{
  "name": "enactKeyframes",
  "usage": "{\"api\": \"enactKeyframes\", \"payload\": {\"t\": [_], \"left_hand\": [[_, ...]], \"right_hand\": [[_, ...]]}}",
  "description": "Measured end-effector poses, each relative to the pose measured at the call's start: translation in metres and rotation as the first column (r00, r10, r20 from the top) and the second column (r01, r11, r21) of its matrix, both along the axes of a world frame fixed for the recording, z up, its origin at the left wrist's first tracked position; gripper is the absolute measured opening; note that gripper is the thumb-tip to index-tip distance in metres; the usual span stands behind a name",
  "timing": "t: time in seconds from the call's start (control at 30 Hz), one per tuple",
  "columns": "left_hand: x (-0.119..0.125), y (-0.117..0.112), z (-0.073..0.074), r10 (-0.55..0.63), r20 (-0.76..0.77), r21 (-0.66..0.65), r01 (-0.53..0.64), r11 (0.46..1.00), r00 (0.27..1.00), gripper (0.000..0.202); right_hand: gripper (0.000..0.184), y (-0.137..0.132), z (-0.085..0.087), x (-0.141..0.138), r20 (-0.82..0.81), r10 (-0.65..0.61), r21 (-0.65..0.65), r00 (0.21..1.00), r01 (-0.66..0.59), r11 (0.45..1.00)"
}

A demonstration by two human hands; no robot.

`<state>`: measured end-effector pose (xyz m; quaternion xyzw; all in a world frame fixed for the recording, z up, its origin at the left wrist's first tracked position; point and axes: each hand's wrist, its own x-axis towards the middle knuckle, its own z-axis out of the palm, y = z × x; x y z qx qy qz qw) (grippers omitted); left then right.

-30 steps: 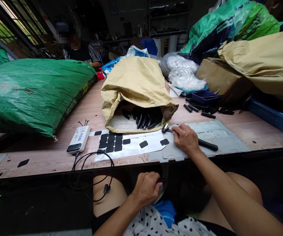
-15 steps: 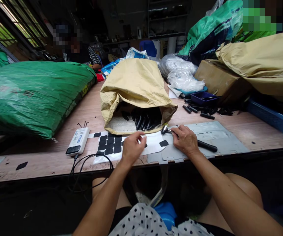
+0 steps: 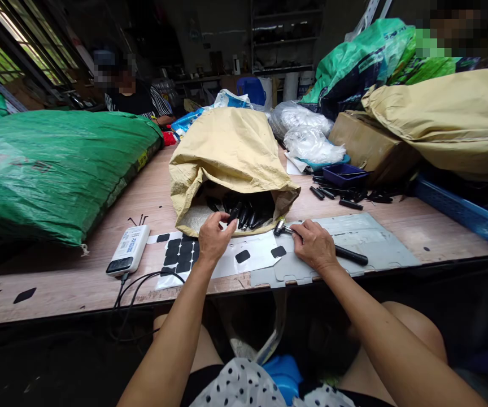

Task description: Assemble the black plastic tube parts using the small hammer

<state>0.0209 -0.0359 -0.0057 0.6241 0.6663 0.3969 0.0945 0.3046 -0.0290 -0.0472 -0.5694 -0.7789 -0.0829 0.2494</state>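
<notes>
My left hand (image 3: 214, 236) is at the mouth of a tan sack (image 3: 227, 141), thumb and fingers closed on the end of a slim black piece (image 3: 235, 212). Several similar black pieces (image 3: 255, 215) lie inside the sack, whose depth is dark. My right hand (image 3: 314, 244) rests over a grey board (image 3: 379, 243), gripping a small hammer (image 3: 352, 254) with a shiny metal head and black handle. Between the hands lies a white sheet (image 3: 222, 268) with a loose black rounded square (image 3: 243, 256) on it; more such squares (image 3: 180, 253) sit in rows by my left wrist.
To the left stand a white power bank (image 3: 128, 249) with a black cable (image 3: 142, 277) and a big green sack (image 3: 57, 169). On the right are a purple tray (image 3: 343, 175), scattered black pieces (image 3: 351, 204), a cardboard box (image 3: 371, 147) and a blue crate (image 3: 464, 212). A person (image 3: 138, 102) sits across the table.
My left hand has moved forward and left from the white sheet to the sack's mouth and closed on a black piece. A black square now shows uncovered. My right hand still grips the hammer.
</notes>
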Motion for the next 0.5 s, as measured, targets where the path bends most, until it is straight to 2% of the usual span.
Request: {"api": "enactKeyframes", "payload": {"t": [0.07,0.13,0.3,0.5], "left_hand": [[0.003,-0.013,-0.002,-0.217,0.053,0.003,0.218,0.976,0.975,0.017],[0.009,-0.021,-0.009,-0.356,0.034,-0.054,0.357,0.932,0.934,0.015],[0.020,-0.019,-0.032,-0.372,-0.007,-0.118,0.369,0.922,0.928,0.014],[0.017,-0.013,-0.036,-0.379,0.064,-0.146,0.385,0.911,0.923,0.016]], "right_hand": [[0.024,-0.001,0.001,0.000,0.004,-0.006,-0.004,1.000,0.006,1.000],[0.024,-0.002,0.001,0.000,0.006,-0.009,-0.007,1.000,0.009,1.000],[0.024,-0.002,0.001,0.000,-0.006,0.000,0.003,1.000,0.000,1.000],[0.026,-0.003,0.006,0.005,0.012,0.054,-0.032,0.998,-0.054,0.998]]}}
